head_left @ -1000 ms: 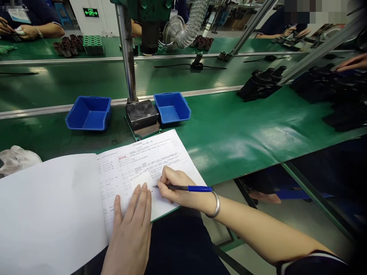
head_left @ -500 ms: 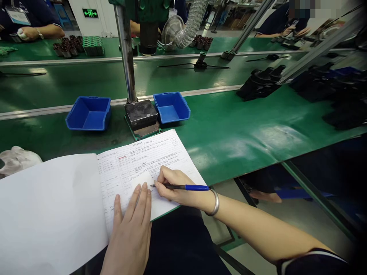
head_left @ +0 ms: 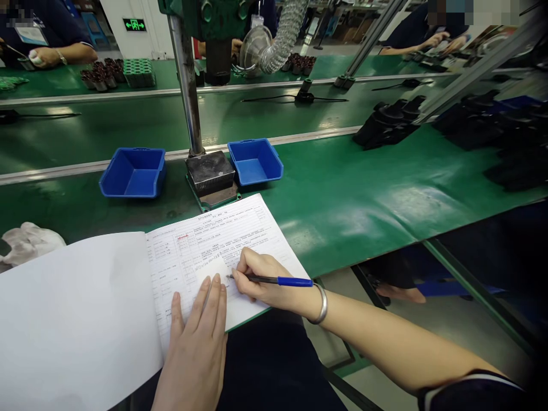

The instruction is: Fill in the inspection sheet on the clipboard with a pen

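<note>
An open booklet (head_left: 257,228) of printed forms leans on the front edge of the bench, its white left page (head_left: 77,308) curling up. On the right page lies a small white slip (head_left: 213,270) with a line of handwriting. My left hand (head_left: 194,337) rests flat over the slip's lower part, fingers stretched out. A pen (head_left: 295,281) with a blue end is pinched in my right hand (head_left: 261,277), its tip at the slip's right edge. A silver bangle (head_left: 320,303) circles my right wrist.
Behind the booklet stands a green press (head_left: 212,171) between two blue bins, one left (head_left: 135,173) and one right (head_left: 256,161). Black parts (head_left: 387,123) stand at the right. White cloth (head_left: 29,242) lies at the left. Co-workers sit across the conveyor (head_left: 141,134).
My hands, the pen and the booklet hold nearly the same place. The dark cabled parts on the conveyor have shifted slightly right.
</note>
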### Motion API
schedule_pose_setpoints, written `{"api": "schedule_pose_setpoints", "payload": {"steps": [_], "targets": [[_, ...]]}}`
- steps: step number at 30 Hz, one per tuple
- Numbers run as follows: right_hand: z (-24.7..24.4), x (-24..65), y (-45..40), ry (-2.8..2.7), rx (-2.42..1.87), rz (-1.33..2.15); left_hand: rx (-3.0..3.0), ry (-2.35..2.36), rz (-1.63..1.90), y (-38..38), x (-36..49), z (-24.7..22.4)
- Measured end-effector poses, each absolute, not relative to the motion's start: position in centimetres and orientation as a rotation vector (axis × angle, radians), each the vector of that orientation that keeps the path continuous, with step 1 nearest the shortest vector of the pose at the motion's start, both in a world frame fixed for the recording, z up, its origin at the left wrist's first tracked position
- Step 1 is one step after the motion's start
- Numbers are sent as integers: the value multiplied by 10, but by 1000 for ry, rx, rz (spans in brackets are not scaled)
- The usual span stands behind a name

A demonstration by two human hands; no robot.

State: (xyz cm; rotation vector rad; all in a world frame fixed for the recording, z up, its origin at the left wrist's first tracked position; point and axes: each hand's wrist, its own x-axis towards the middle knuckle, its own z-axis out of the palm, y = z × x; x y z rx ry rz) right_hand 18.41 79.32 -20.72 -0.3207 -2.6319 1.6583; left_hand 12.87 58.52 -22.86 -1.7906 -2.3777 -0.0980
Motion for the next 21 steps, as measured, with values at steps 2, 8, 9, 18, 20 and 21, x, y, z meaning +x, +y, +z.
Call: {"api": "schedule_pose_setpoints", "payload": {"steps": [2, 8, 9, 18, 20, 21], "targets": [[-206, 185, 794, -2643, -290, 1680, -1798, -2366, -55, 585, 129, -229], [-207, 189, 797, -2459, -426, 1780, -1774, -2403, -83, 584, 131, -227], [-207, 189, 797, -2462, -421, 1771, -1769, -2415, -99, 585, 131, -227], [-209, 187, 795, -2369, -378, 1786, -1720, -2412, -172, 585, 133, -231], [-210, 187, 795, -2311, -372, 1698, -1714, -2420, -169, 586, 133, -234], [-211, 186, 796, -2291, -352, 1637, -1711, -2424, -163, 587, 133, -234]]}}
